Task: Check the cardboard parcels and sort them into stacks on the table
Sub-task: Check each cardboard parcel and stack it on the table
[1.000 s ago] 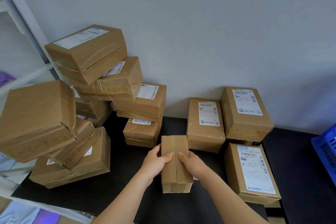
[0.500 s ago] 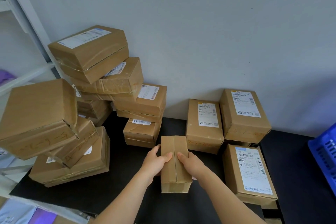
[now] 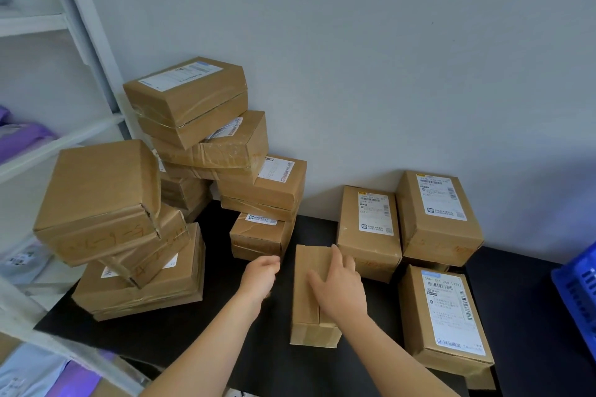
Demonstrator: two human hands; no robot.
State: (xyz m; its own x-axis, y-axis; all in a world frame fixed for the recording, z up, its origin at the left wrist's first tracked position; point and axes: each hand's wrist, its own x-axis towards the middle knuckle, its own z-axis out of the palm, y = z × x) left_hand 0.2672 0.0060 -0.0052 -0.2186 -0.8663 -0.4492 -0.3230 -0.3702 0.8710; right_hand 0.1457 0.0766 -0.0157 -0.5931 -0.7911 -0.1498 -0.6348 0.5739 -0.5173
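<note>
Reference item: the plain parcel (image 3: 304,296). It stands on the black table (image 3: 532,316), taped seam up, with no label in view.

**Hands**
- My right hand (image 3: 338,287) lies flat on top of the plain parcel. The fingers are straight and slightly spread, and the thumb reaches left across the seam. It rests on the cardboard and grips nothing.
- My left hand (image 3: 259,277) is just left of the plain parcel and clear of it. The fingers are loosely curled and hold nothing. Whether the fingertips touch the small parcel (image 3: 258,235) I cannot tell.

**Parcels, placed from the plain parcel**
- Small parcel: behind and left, with a label on top.
- Rear parcel (image 3: 367,229): just beside the far right corner, label up. My right hand hides the point of contact.
- Corner parcel (image 3: 435,213): behind and further right, against the wall. It sits higher than the rear parcel, on something mostly hidden.
- Side parcel (image 3: 445,316): near on the right, label up.
- Tall pile (image 3: 193,106): behind and left, above the small parcel. Its parcels are stacked askew against the wall.
- Front pile (image 3: 103,196): well to the left — its top parcel is tilted on the ones below.

**Surroundings**
- Crate (image 3: 577,290): blue, at the far right edge.
- Shelf (image 3: 80,26): white, at the far left beyond the front pile.
</note>
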